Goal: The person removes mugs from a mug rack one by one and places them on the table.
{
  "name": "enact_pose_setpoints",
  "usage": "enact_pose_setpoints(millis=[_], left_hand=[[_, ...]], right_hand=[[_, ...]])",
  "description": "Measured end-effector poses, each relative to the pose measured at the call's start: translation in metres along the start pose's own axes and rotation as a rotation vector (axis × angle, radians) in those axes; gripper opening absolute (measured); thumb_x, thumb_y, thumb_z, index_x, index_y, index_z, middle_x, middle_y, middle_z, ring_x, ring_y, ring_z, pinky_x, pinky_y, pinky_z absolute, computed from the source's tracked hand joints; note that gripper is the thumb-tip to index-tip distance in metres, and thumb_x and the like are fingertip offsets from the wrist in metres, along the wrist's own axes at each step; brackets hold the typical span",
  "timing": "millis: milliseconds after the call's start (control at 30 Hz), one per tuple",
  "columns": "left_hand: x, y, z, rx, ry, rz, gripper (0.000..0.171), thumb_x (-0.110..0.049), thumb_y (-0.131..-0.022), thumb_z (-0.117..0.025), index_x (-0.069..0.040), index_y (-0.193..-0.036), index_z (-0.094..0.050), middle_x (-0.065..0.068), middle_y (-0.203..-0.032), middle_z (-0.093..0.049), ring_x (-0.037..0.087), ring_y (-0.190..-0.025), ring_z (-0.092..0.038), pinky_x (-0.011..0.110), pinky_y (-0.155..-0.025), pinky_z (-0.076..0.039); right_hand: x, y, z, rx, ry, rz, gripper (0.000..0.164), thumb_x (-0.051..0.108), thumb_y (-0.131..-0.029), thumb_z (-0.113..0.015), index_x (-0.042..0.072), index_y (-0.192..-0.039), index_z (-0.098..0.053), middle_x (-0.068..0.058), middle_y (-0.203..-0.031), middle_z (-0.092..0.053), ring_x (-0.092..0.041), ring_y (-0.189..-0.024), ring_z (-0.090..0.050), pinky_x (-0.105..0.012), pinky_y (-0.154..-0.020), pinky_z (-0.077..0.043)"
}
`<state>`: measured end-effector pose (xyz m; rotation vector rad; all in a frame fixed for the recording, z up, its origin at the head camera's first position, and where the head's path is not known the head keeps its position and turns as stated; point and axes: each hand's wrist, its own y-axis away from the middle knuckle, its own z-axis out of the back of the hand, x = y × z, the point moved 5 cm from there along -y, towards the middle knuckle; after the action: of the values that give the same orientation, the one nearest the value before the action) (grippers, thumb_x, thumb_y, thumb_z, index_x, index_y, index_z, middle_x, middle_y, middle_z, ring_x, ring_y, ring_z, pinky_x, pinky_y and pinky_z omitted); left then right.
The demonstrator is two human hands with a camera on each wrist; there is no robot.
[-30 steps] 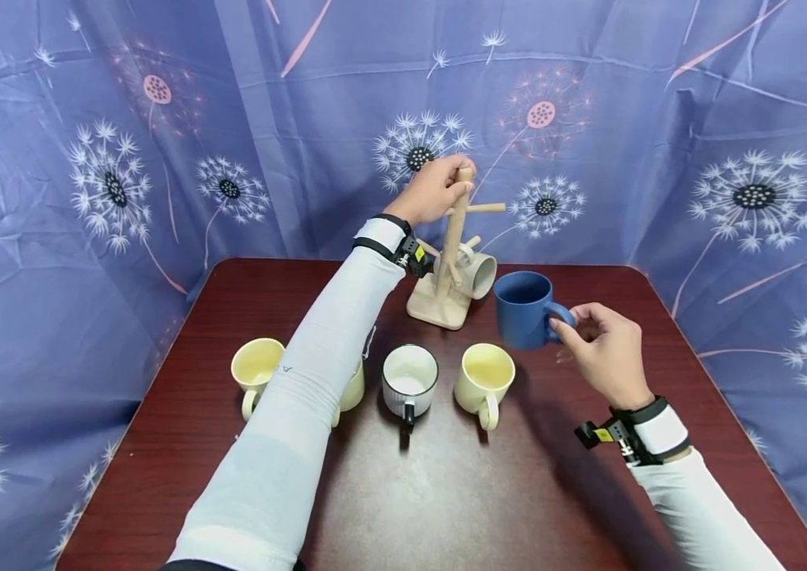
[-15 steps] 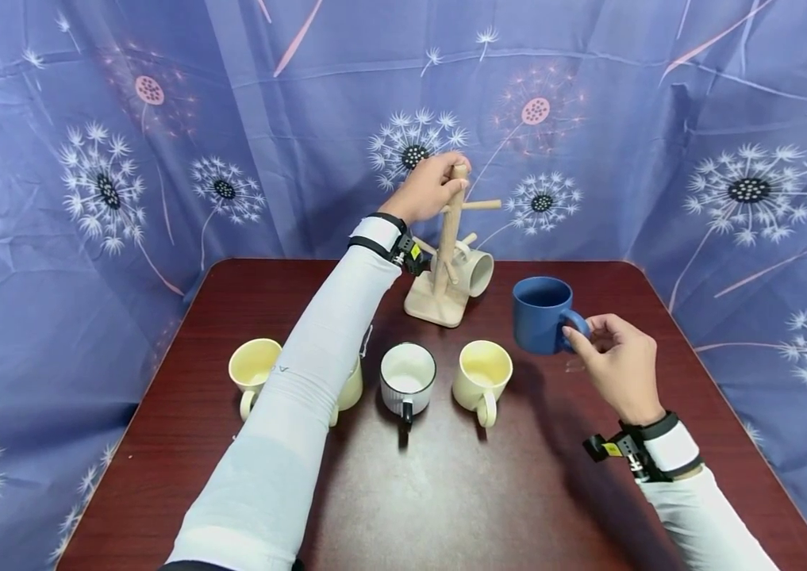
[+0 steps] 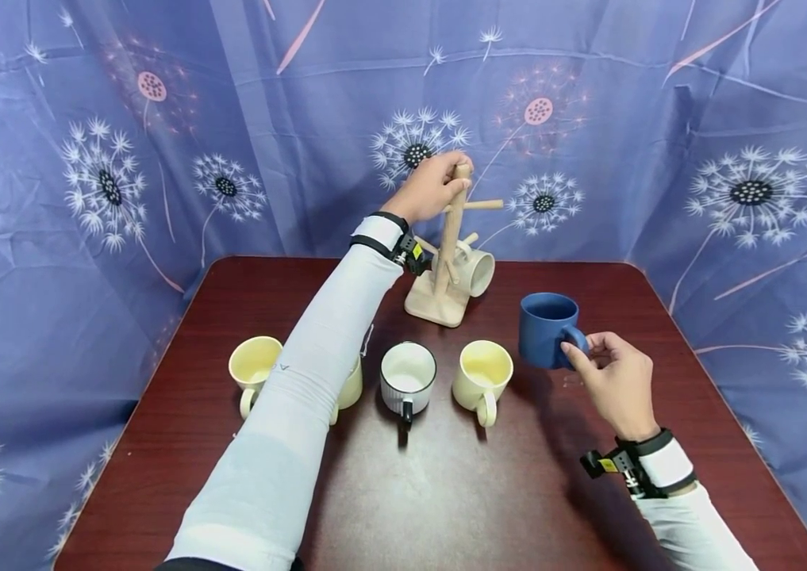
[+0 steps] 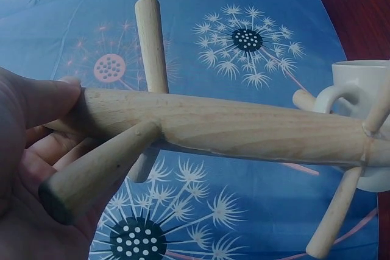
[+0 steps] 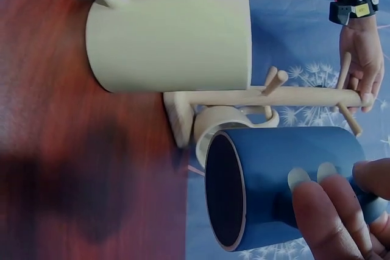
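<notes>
My left hand grips the top of the wooden mug tree at the back of the table. In the left wrist view its thumb and fingers lie around the end of the post, near the upper pegs. A pale cream mug hangs by its handle on a lower peg. At the right, my right hand pinches the handle of a blue mug, held upright off the table. Fingertips touch the blue mug's side in the right wrist view.
A front row holds a yellow mug at the left, another yellow mug partly behind the left sleeve, a white mug with black handle, and a yellow mug. A patterned blue cloth hangs around the dark red table.
My right hand has carried the blue mug to the right, then slightly down and closer to me. The left hand stays on the mug tree.
</notes>
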<state>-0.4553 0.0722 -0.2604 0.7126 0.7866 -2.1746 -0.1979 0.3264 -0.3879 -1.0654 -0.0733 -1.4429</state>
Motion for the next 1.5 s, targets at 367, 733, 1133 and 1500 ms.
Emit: enact_pose_setpoints(millis=[367, 733, 1133, 1500], left_hand=[[0.001, 0.000, 0.001, -0.003, 0.009, 0.015, 0.019, -0.015, -0.108, -0.054, -0.007, -0.124, -0.060, 0.008, -0.112, -0.058, 0.016, -0.105, -0.060, 0.028, -0.090, -0.052], [0.002, -0.001, -0.001, -0.005, 0.035, 0.010, 0.016, -0.014, -0.107, -0.056, -0.006, -0.120, -0.060, 0.009, -0.114, -0.061, 0.018, -0.109, -0.063, 0.028, -0.093, -0.054], [0.002, -0.001, -0.001, 0.003, 0.011, 0.011, 0.020, -0.016, -0.107, -0.056, -0.007, -0.125, -0.060, 0.012, -0.124, -0.064, 0.020, -0.122, -0.063, 0.027, -0.099, -0.053], [0.003, -0.002, 0.000, -0.006, 0.003, 0.015, 0.019, -0.016, -0.106, -0.058, -0.007, -0.123, -0.061, 0.008, -0.117, -0.062, 0.018, -0.116, -0.063, 0.026, -0.096, -0.052]], right_hand=[[-0.008, 0.014, -0.012, 0.048, -0.075, -0.073, 0.023, 0.010, -0.087, -0.084, -0.003, -0.088, -0.065, -0.021, -0.073, -0.073, 0.007, -0.046, -0.061, -0.009, -0.051, -0.049], [-0.014, 0.028, -0.021, 0.093, -0.140, -0.160, 0.026, 0.014, -0.089, -0.083, -0.003, -0.089, -0.063, -0.022, -0.072, -0.073, -0.002, -0.044, -0.065, -0.019, -0.045, -0.053], [-0.021, 0.038, -0.032, 0.113, -0.207, -0.226, 0.026, 0.012, -0.090, -0.082, -0.004, -0.091, -0.062, -0.025, -0.075, -0.072, -0.008, -0.044, -0.066, -0.031, -0.045, -0.057], [-0.023, 0.044, -0.036, 0.129, -0.188, -0.210, 0.026, 0.012, -0.091, -0.081, -0.005, -0.092, -0.061, -0.025, -0.075, -0.072, -0.004, -0.045, -0.066, -0.028, -0.045, -0.056]])
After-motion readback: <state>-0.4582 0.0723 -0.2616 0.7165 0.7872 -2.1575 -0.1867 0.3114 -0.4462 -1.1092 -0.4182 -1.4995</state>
